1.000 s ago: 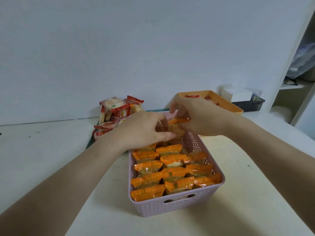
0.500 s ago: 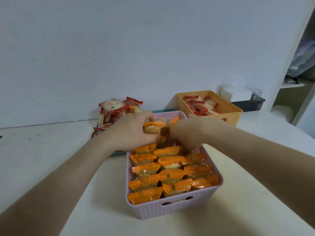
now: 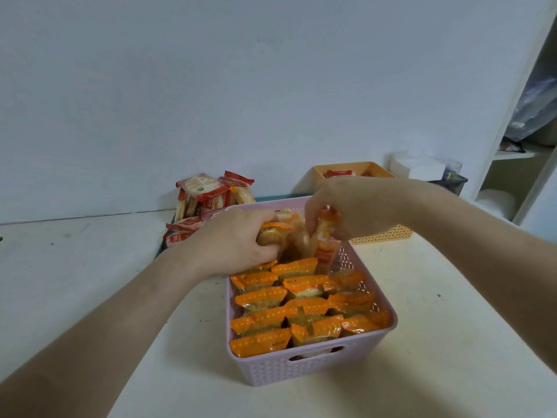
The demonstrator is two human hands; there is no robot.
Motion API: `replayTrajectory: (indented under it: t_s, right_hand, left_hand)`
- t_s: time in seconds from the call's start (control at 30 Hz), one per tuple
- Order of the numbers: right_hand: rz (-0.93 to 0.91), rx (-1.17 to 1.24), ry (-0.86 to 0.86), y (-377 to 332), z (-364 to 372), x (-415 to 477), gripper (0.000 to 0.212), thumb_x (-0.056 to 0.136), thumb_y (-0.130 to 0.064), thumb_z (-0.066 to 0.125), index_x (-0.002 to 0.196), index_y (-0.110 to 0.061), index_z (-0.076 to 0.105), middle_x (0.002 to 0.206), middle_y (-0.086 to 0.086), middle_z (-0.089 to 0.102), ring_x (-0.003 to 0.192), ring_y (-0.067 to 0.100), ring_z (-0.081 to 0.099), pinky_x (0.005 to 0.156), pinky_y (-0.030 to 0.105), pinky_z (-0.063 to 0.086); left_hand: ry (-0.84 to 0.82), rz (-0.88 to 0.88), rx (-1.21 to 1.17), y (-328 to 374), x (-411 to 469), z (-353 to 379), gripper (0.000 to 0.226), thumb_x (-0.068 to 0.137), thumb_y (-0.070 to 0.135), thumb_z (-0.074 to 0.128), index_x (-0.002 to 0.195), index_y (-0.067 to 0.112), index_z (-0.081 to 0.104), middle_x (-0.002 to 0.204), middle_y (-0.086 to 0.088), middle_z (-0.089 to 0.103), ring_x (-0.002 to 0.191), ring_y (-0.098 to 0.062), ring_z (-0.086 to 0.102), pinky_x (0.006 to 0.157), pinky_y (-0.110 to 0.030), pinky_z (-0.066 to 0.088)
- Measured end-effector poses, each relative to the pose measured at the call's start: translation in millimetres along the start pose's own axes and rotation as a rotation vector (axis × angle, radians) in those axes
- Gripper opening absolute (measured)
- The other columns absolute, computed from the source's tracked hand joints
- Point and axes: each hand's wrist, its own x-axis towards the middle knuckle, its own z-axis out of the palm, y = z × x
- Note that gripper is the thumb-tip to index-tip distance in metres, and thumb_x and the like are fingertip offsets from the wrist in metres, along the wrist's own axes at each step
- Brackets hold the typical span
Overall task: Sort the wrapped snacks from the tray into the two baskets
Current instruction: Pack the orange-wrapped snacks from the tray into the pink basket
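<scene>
Both bare hands are over the far end of the pale pink woven-pattern plastic basket (image 3: 304, 369). The left hand (image 3: 238, 239) is closed around an orange-wrapped snack (image 3: 271, 233). The right hand (image 3: 346, 206) pinches a second orange-wrapped packet (image 3: 325, 251), held upright, its lower end inside the basket. Rows of orange-wrapped snacks (image 3: 301, 309) fill the near part. Red-and-white wrapped snacks (image 3: 205, 194) remain piled on the teal tray (image 3: 271, 197) behind — the orange plastic basket (image 3: 382, 233) sits beyond, to the right.
</scene>
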Motion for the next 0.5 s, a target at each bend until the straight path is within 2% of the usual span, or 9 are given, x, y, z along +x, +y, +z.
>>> replayTrajectory:
  t_s: [0.07, 0.13, 0.23, 0.3, 0.33, 0.4, 0.5]
  right_hand:
    - [0.006, -0.099, -0.012, -5, 2, -10, 0.042, 0.081, -0.010, 0.064, 0.105, -0.045, 0.060, 0.111, -0.011, 0.056, 0.100, 0.015, 0.056, 0.081, 0.034, 0.056]
    - [0.016, -0.117, -0.048, -13, 12, -16, 0.052, 0.084, -0.008, 0.062, 0.124, -0.040, 0.054, 0.118, -0.007, 0.058, 0.100, 0.016, 0.058, 0.078, 0.031, 0.057]
    - [0.052, -0.058, -0.115, -19, 21, -18, 0.065, 0.087, -0.005, 0.058, 0.142, -0.032, 0.036, 0.120, -0.001, 0.059, 0.093, 0.016, 0.059, 0.071, 0.026, 0.057]
    - [0.052, 0.063, -0.118, -16, 19, -18, 0.059, 0.088, -0.012, 0.059, 0.141, -0.027, 0.040, 0.120, 0.000, 0.063, 0.099, 0.019, 0.062, 0.083, 0.036, 0.057]
    - [0.055, 0.136, -0.108, -14, 16, -19, 0.049, 0.089, -0.017, 0.059, 0.137, -0.024, 0.047, 0.119, 0.000, 0.065, 0.102, 0.020, 0.062, 0.088, 0.039, 0.055]
    - [0.083, 0.269, -0.062, -7, 12, -21, 0.038, 0.090, -0.025, 0.061, 0.128, -0.024, 0.056, 0.115, -0.001, 0.067, 0.104, 0.020, 0.063, 0.091, 0.040, 0.054]
    - [0.091, 0.287, 0.002, -3, 15, -22, 0.036, 0.089, -0.033, 0.064, 0.124, -0.030, 0.060, 0.113, -0.009, 0.065, 0.104, 0.013, 0.061, 0.091, 0.037, 0.054]
  left_hand:
    - [0.009, -0.026, -0.028, 1, 3, -1, 0.009, 0.085, 0.037, 0.064, 0.090, 0.031, 0.061, 0.076, 0.012, 0.063, 0.069, -0.002, 0.059, 0.059, -0.023, 0.047]
    - [0.065, -0.049, -0.124, 4, 4, -2, 0.012, 0.087, 0.038, 0.064, 0.096, 0.030, 0.060, 0.081, 0.010, 0.065, 0.073, -0.004, 0.062, 0.066, -0.032, 0.053]
    - [0.236, -0.039, -0.171, 14, 5, 0, 0.024, 0.090, 0.040, 0.062, 0.112, 0.030, 0.058, 0.090, 0.009, 0.067, 0.076, -0.005, 0.065, 0.071, -0.032, 0.055]
    - [0.266, 0.031, -0.119, 23, 5, 2, 0.026, 0.090, 0.039, 0.062, 0.115, 0.030, 0.058, 0.089, 0.009, 0.066, 0.075, -0.004, 0.063, 0.069, -0.029, 0.052]
    - [0.217, 0.058, -0.089, 27, 4, 3, 0.026, 0.091, 0.039, 0.061, 0.115, 0.031, 0.059, 0.087, 0.010, 0.066, 0.075, -0.003, 0.062, 0.069, -0.026, 0.050]
    - [0.006, 0.069, -0.029, 31, 4, 6, 0.024, 0.092, 0.044, 0.057, 0.113, 0.032, 0.059, 0.087, 0.013, 0.064, 0.079, -0.003, 0.060, 0.070, -0.022, 0.047]
    - [-0.334, 0.027, 0.071, 28, 6, 13, 0.046, 0.096, 0.056, 0.036, 0.109, 0.022, 0.064, 0.091, 0.004, 0.067, 0.084, -0.011, 0.062, 0.079, -0.033, 0.051]
